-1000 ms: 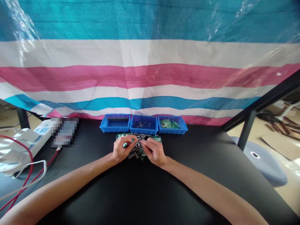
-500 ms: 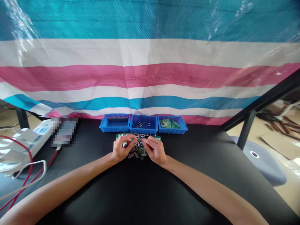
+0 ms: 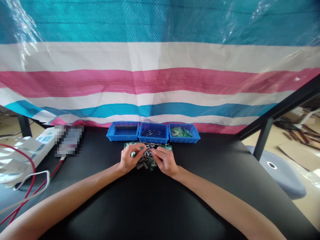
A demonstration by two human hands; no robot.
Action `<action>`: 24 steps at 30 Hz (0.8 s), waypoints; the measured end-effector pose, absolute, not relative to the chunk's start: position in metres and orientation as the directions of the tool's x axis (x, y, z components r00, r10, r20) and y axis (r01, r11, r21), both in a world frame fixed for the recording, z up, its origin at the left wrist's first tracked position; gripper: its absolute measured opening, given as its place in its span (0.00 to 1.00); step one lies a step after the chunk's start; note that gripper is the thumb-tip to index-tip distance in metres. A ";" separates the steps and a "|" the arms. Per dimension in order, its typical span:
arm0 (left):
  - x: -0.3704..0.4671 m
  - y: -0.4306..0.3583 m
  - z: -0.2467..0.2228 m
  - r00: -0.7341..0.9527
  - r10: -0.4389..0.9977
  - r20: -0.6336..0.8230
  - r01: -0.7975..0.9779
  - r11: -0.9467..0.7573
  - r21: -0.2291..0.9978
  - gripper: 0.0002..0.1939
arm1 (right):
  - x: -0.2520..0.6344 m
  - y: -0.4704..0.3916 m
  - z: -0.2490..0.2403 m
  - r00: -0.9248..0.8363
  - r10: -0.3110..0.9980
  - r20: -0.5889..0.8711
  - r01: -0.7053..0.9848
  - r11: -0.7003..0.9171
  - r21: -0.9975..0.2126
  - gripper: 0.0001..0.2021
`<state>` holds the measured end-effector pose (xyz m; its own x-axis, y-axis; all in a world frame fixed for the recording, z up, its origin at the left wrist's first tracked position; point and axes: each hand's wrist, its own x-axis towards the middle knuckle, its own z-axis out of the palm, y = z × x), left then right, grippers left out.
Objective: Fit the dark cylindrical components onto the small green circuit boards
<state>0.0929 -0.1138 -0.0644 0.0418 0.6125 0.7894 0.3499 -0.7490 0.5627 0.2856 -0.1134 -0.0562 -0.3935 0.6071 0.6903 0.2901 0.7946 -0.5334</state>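
Observation:
A pile of small metal parts and dark cylinders (image 3: 142,165) lies on the black table, mixed with green-and-clear plastic packets (image 3: 151,164). Over the pile's left side is my left hand (image 3: 130,156), its thumb and fingers pinched together. My right hand (image 3: 165,160) is over the right side, also in a pinch, its fingertips close to those of the left. Whatever the fingertips hold is too small to make out. Behind the pile three blue trays stand in a row: the left tray (image 3: 122,137) has a row of small round parts, the middle tray (image 3: 153,139) thin metal pins, the right tray (image 3: 185,140) green packets.
On the left of the table (image 3: 215,186) are a white power strip (image 3: 46,137) with plugs, red and white cables (image 3: 32,166) and a blurred phone-like object (image 3: 68,141). A striped sheet (image 3: 160,80) hangs behind. A grey stool (image 3: 282,176) stands beyond the right edge.
Both hands stay over the pile in nearly the same place. The right fingers have shifted very slightly; the trays and the pile look the same.

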 end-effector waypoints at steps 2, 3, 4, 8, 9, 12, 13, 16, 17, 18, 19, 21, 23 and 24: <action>0.093 -0.113 -0.065 0.046 0.606 0.794 0.348 -0.755 0.556 0.10 | 0.285 -0.113 -0.056 -0.400 0.601 0.692 0.285 0.799 -0.530 0.11; 0.093 -0.113 -0.065 0.048 0.606 0.794 0.347 -0.756 0.555 0.10 | 0.285 -0.113 -0.057 -0.403 0.598 0.693 0.282 0.801 -0.528 0.11; 0.093 -0.113 -0.065 0.049 0.607 0.793 0.347 -0.755 0.557 0.10 | 0.285 -0.113 -0.057 -0.406 0.595 0.694 0.279 0.804 -0.525 0.11; 0.093 -0.114 -0.064 0.044 0.611 0.790 0.361 -0.747 0.558 0.10 | 0.285 -0.113 -0.056 -0.418 0.583 0.697 0.282 0.813 -0.510 0.11; 0.093 -0.114 -0.064 0.043 0.608 0.793 0.363 -0.749 0.555 0.10 | 0.285 -0.113 -0.055 -0.421 0.582 0.695 0.285 0.813 -0.508 0.11; 0.094 -0.114 -0.063 0.046 0.605 0.795 0.367 -0.750 0.550 0.11 | 0.285 -0.113 -0.055 -0.429 0.584 0.689 0.292 0.811 -0.506 0.11; 0.094 -0.114 -0.062 0.048 0.607 0.793 0.366 -0.750 0.552 0.11 | 0.285 -0.113 -0.055 -0.429 0.582 0.691 0.290 0.813 -0.505 0.11; 0.094 -0.114 -0.062 0.051 0.607 0.793 0.361 -0.752 0.552 0.12 | 0.285 -0.113 -0.056 -0.427 0.576 0.698 0.282 0.818 -0.502 0.11; 0.094 -0.114 -0.062 0.051 0.605 0.794 0.362 -0.752 0.551 0.12 | 0.285 -0.113 -0.056 -0.427 0.574 0.698 0.281 0.818 -0.501 0.11; 0.093 -0.114 -0.063 0.049 0.605 0.795 0.363 -0.752 0.550 0.12 | 0.285 -0.113 -0.056 -0.430 0.575 0.696 0.280 0.818 -0.502 0.10; 0.093 -0.114 -0.063 0.049 0.605 0.795 0.365 -0.752 0.549 0.12 | 0.285 -0.113 -0.056 -0.433 0.576 0.694 0.281 0.817 -0.503 0.10; 0.093 -0.114 -0.063 0.048 0.608 0.792 0.368 -0.748 0.552 0.11 | 0.285 -0.113 -0.056 -0.433 0.579 0.691 0.280 0.815 -0.507 0.10; 0.093 -0.114 -0.063 0.049 0.613 0.788 0.371 -0.744 0.556 0.11 | 0.285 -0.113 -0.055 -0.431 0.584 0.688 0.281 0.811 -0.513 0.10; 0.093 -0.114 -0.063 0.050 0.614 0.787 0.374 -0.742 0.556 0.11 | 0.285 -0.113 -0.055 -0.429 0.587 0.686 0.284 0.809 -0.515 0.10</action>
<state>0.0932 -0.1143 -0.0631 0.0498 0.6144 0.7874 0.3743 -0.7424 0.5556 0.2850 -0.1132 -0.0549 -0.4293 0.5872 0.6862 0.2837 0.8090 -0.5148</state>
